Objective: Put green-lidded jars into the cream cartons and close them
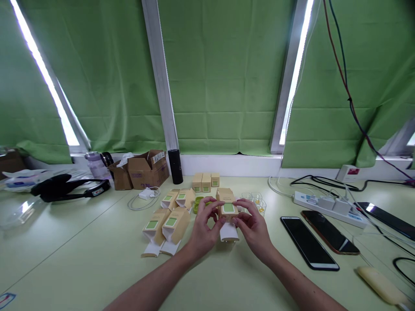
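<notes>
Between my two hands is a small tan carton [226, 196] with a green label, its white end flap hanging open toward me. My left hand [206, 222] pinches the carton's left side with thumb and fingers. On the opposite side, my right hand [253, 225] grips the right edge the same way. To the left lie several similar open cartons [175, 222], some with white flaps out. Green round lids [196, 204] sit just behind my left hand, partly hidden. Clear small cups [257, 200] with yellowish bits inside stand behind my right hand.
Closed tan boxes [205, 181] stand in a row at the back. A black tumbler [175, 166] and brown cardboard box [149, 170] are back left, near a white charger [147, 193]. Phones [309, 243], a power strip [329, 208] and cables lie on the right.
</notes>
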A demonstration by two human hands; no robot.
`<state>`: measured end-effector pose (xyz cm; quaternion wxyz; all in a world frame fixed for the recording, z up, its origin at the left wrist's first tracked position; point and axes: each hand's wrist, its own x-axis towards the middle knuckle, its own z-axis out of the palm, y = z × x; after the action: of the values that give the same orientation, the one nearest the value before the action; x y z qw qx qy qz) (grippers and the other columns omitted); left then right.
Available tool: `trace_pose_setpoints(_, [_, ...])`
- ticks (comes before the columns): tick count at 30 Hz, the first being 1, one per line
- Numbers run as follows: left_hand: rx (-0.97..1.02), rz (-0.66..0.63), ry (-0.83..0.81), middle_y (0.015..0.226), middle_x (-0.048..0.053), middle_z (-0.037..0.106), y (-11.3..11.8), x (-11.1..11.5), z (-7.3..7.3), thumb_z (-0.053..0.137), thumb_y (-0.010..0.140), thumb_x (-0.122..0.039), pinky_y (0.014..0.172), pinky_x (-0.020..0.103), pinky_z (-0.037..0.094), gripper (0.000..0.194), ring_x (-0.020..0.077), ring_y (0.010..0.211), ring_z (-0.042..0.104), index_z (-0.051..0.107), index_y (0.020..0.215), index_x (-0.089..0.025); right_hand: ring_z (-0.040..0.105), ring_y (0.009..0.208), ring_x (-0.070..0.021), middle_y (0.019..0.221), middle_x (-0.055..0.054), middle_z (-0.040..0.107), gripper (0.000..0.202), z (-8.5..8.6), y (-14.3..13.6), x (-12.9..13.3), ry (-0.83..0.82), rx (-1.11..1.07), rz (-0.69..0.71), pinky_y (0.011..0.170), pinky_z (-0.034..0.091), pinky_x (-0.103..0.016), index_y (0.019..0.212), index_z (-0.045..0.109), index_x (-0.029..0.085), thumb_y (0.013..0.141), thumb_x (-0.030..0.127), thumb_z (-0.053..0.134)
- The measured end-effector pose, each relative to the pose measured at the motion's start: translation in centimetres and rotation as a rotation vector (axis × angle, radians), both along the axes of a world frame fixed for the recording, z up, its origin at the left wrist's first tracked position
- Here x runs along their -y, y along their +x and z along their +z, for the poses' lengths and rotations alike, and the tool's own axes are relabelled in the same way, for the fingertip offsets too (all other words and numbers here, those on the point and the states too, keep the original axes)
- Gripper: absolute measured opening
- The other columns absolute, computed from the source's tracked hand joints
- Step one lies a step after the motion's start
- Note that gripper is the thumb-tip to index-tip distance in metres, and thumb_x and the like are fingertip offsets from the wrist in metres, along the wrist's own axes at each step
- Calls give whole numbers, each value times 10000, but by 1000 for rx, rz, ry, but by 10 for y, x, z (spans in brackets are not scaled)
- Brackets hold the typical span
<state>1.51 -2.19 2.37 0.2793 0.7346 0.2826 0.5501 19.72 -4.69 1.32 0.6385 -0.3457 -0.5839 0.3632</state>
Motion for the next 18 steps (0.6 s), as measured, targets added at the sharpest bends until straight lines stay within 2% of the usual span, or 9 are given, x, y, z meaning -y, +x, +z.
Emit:
trace_pose_setpoints(3, [-24,-30,-19,1333,107,430,-2,1,1,623,983,-373,884,384,581,368,153,890,606,614,1340,-282,711,834,-173,1410,-94,482,337,1,1,0,-11,-10,1,771,630,-375,1217,687,312,888,363,735])
trace_pose_setpoints(6, [-76,-85,-23,1387,130,406,-6,2,3,563,1002,-472,975,433,541,474,227,1061,586,557,1444,-298,719,877,-190,1395,-88,492,339,3,2,-1,-15,-35,7,768,621,-363,1224,677,311,892,359,726])
trace_pose_setpoints(9, [-129,-163,-38,1466,140,354,-8,4,5,561,952,-635,1077,509,473,697,322,1289,472,422,1561,-326,721,897,-198,1376,-84,521,348,4,3,-1,-16,-57,-1,762,615,-353,1232,661,310,892,350,722])
trace_pose_setpoints(12, [-181,-224,-48,1541,137,271,-8,5,6,662,829,-738,1170,581,365,962,384,1453,297,282,1622,-350,719,858,-183,1362,-81,545,350,5,4,-2,-13,-63,-23,759,613,-352,1229,654,306,887,341,722])
trace_pose_setpoints(15, [-210,-210,-50,1582,140,219,-6,7,6,747,788,-691,1208,620,285,1046,403,1520,167,233,1635,-356,714,834,-170,1365,-83,545,355,4,4,-3,-3,-61,-31,764,616,-350,1231,653,304,884,332,722])
trace_pose_setpoints(18, [-189,-179,-58,1583,140,227,-5,8,6,733,846,-609,1203,619,298,936,394,1498,226,274,1621,-354,710,832,-167,1371,-89,538,366,3,3,-3,-4,-54,-31,777,623,-352,1235,655,299,881,347,730])
